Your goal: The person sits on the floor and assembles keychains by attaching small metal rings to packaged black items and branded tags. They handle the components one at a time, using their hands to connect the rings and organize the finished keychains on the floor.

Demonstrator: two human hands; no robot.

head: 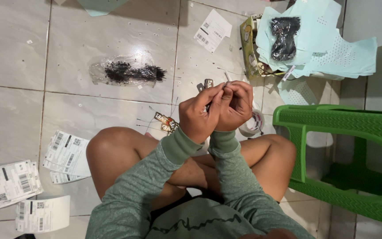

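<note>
I sit cross-legged on a tiled floor, both hands raised together above my knees. My left hand (198,116) and my right hand (236,104) press against each other, fingertips pinching a small dark tag (208,83) with a thin string. Several more small brown tags (166,122) with strings lie on the floor just left of my left hand. A roll of tape (254,124) sits on the floor behind my right hand, partly hidden.
A clear bag of black strings (127,72) lies on the tiles ahead. Printed labels (67,155) lie at left. A green plastic stool (354,146) lies at right. Pale teal sheets (332,48) and a black bundle (284,37) sit top right beside a small box (248,44).
</note>
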